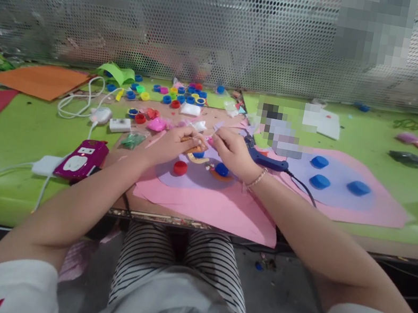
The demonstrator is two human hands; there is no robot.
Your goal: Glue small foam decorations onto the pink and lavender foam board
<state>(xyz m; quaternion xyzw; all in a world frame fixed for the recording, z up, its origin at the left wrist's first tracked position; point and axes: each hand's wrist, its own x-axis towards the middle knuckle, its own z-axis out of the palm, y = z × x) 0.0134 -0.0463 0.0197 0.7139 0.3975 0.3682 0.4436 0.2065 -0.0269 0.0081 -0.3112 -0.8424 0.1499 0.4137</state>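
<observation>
My left hand (179, 143) is closed on a small orange-brown piece (194, 149) above the purple and pink paper. Close by on the right, my right hand (233, 151) is pinched, with a bit of pink at its fingertips; what it holds is too small to make out. Below the hands lie a red bottle cap (180, 167), a blue bottle cap (222, 169) on an orange piece, and a curved cream-coloured strip (197, 159). The purple sheet (196, 180) rests on a larger pink sheet (207, 210). Beside my right wrist lies a dark blue glue gun (268, 160).
Several coloured caps (167, 99) are scattered at the back. A purple power box (82, 160) with white cables stands left. At right, three blue caps (320, 181) sit on another pink-and-purple sheet (381, 208). A perforated metal panel (232, 25) closes the back.
</observation>
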